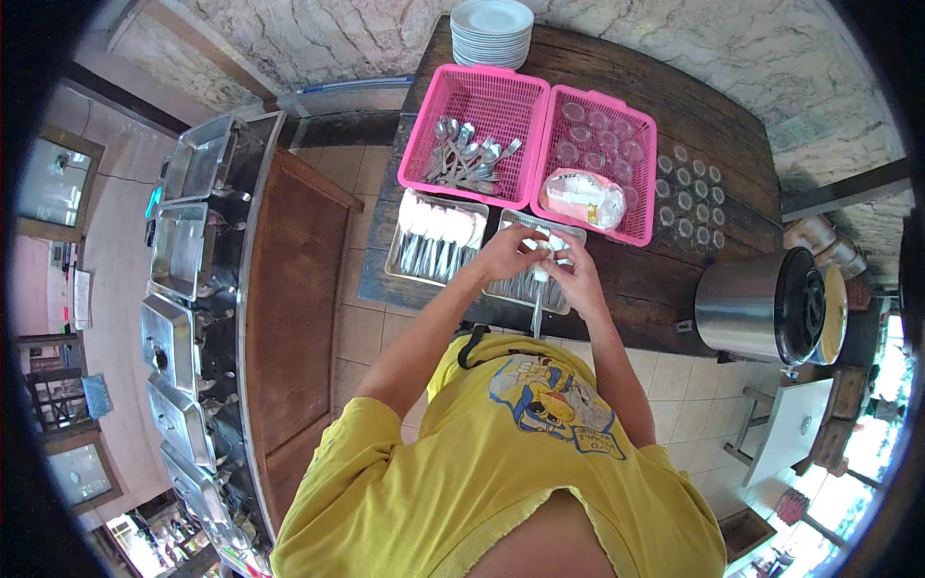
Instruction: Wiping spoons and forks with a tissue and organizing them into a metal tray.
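Note:
My left hand and my right hand meet above the right metal tray, both pinching a white paper napkin around the upper end of metal cutlery. The lower end of that cutlery sticks out towards me. More cutlery lies in this tray, partly hidden by my hands. Beside it, the left metal tray holds rows of cutlery with napkin-wrapped ends. Behind the trays, a pink plastic basket holds loose spoons and forks. An open pack of napkins lies in the second pink basket.
Glasses stand in the right basket and more glasses on the dark wooden table. Stacked white plates stand at the back. A large metal drink urn is at the right; metal chafing dishes line the left counter.

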`<state>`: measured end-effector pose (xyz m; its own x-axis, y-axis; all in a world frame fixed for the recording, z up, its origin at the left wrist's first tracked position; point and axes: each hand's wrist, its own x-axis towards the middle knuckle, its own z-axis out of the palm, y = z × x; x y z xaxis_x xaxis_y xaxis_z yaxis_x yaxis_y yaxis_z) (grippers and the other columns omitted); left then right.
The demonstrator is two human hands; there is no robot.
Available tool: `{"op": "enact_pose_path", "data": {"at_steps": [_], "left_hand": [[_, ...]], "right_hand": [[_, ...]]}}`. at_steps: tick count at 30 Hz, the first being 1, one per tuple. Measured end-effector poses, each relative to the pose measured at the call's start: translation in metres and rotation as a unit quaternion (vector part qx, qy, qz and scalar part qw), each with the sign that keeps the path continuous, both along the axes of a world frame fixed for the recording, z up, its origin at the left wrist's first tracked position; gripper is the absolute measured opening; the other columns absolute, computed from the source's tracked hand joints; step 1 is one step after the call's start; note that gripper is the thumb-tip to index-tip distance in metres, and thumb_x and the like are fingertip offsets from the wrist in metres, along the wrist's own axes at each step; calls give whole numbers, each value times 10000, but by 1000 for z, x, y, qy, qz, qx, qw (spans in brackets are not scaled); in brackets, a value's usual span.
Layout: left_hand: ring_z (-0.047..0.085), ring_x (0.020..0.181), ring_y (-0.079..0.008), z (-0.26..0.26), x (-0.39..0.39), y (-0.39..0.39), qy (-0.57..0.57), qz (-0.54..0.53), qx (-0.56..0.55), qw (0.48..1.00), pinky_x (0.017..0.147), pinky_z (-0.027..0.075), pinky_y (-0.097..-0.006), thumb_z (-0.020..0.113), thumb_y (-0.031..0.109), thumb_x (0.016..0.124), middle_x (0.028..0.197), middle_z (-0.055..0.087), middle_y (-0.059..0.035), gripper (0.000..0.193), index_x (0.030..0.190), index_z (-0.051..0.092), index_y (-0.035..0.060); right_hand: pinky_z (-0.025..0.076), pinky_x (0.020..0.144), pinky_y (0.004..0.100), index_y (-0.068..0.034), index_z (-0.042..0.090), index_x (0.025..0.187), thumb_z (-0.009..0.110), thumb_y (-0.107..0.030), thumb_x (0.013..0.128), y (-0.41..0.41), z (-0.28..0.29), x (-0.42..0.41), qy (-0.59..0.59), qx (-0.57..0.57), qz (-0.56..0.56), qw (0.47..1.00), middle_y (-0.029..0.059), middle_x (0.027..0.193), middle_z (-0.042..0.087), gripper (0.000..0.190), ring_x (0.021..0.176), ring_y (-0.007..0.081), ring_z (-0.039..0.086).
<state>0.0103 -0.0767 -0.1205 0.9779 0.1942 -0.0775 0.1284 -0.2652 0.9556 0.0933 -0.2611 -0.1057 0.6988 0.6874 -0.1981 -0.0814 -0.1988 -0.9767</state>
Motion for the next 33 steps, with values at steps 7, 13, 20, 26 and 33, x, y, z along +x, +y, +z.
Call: {"op": "enact_pose_path", "data": {"at_steps": [7,13,20,26,33], "left_hand": [[721,822,-169,-17,-3,-8,140,21,-112,984,729,580,-317,785,278,916,1009,756,-155,422,1160,718,-60],[726,865,-135,-25,-2,-44,99,141,-231,958,741,578,-276,760,304,947,1007,762,-138,501,1295,643,-36],[743,858,-240,-65,-44,-12,77,306,-30,948,774,572,-348,701,243,964,973,764,-150,352,1235,676,19],[743,866,-313,-52,-70,-13,125,293,68,945,771,569,-386,680,209,955,951,756,-180,291,1164,695,7],[736,915,-348,-74,-84,-32,106,242,103,959,796,571,-411,703,219,932,983,745,-207,315,1160,697,1]], "right_hand": [[556,731,260,-48,681,1281,731,-79,944,-7,-18,7,-20,-45,23,999,46,991,697,342,849,113,688],[567,720,267,6,692,1217,718,-83,956,-15,-42,12,-8,-43,-26,999,61,1044,725,277,853,118,692],[525,709,245,4,698,1217,721,-79,961,-15,-47,37,-9,-11,-195,981,34,991,740,271,821,79,659],[513,722,245,11,717,1179,760,-101,930,20,-86,54,-83,17,-205,975,63,970,747,276,808,102,662],[552,783,313,-9,732,1135,786,-103,884,72,-115,16,-95,-28,-124,987,109,945,756,274,836,173,715]]}}
